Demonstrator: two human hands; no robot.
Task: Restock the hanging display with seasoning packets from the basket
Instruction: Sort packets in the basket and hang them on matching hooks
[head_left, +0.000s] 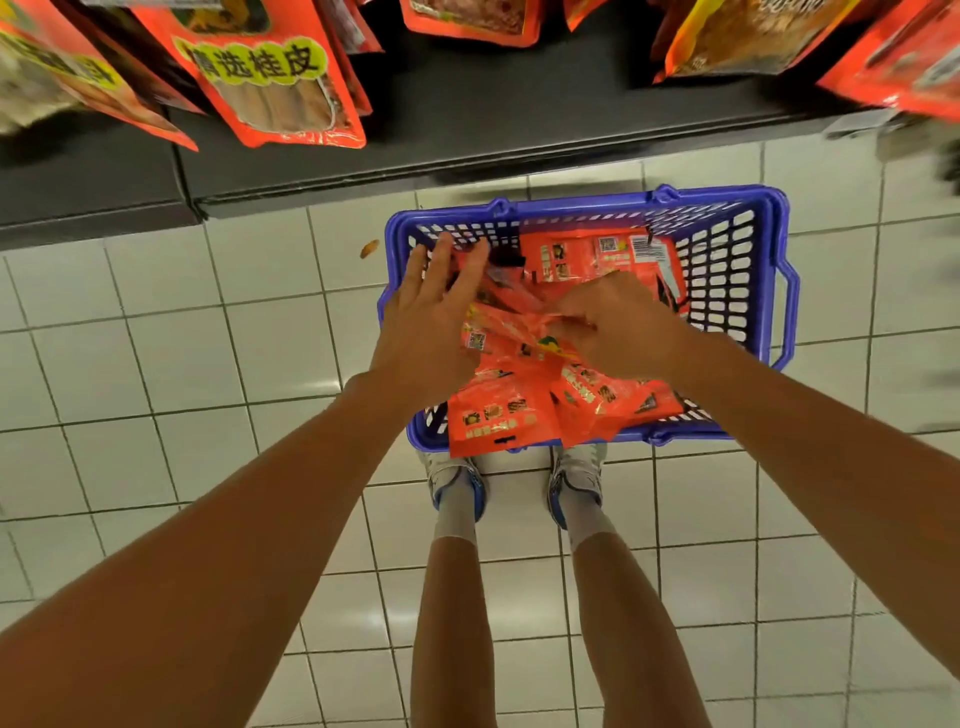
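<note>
Fingers (574, 325) of my right hand (618, 332) pinch a packet (511, 330) in the basket (779, 291); left hand (431, 317) splayed loose at 9 o'clock. Pick step; next, lift to display hooks at 12.

White floor tiles (171, 364), dark shelf base (363, 156), orange scrap (369, 249) nr basket.

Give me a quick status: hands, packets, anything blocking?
Left hand open over basket. Right hand pinching a seasoning packet. Nothing blocking.
</note>
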